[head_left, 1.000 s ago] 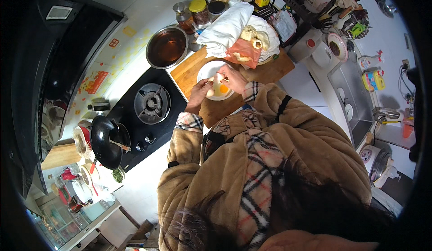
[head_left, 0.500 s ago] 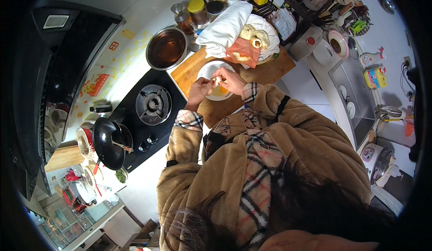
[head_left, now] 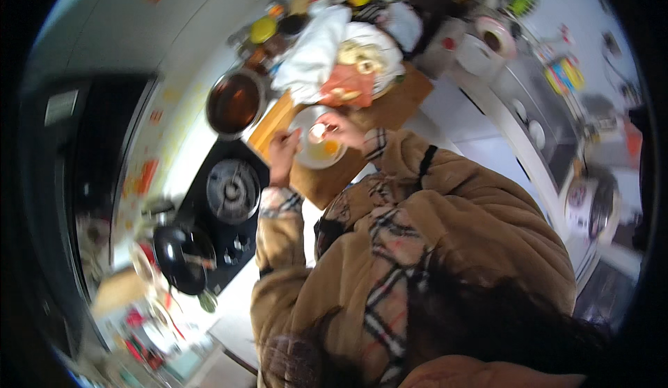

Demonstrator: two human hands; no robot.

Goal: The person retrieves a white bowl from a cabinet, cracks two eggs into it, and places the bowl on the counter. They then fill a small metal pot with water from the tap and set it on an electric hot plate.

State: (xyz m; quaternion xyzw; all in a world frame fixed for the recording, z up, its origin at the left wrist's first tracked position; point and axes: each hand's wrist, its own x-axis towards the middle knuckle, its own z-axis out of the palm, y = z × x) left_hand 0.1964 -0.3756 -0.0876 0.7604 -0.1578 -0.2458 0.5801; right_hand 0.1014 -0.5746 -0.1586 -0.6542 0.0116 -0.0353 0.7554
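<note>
Head view: a wooden board (head_left: pixel 316 185) is lying in the frame's upper middle, bearing a white bowl (head_left: pixel 305 118). Near the bowl's left rim the left hand (head_left: pixel 282 154) is curling, its grip too blurred to tell; the right hand (head_left: pixel 342 130) is pinching a pale eggshell (head_left: pixel 318 132) over the bowl, where a yolk (head_left: pixel 331 148) is lying.

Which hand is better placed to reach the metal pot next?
Left hand, probably: it looks nearer the pot, while the right hand holds eggshell over the bowl. Blur hides whether the left holds anything.
</note>
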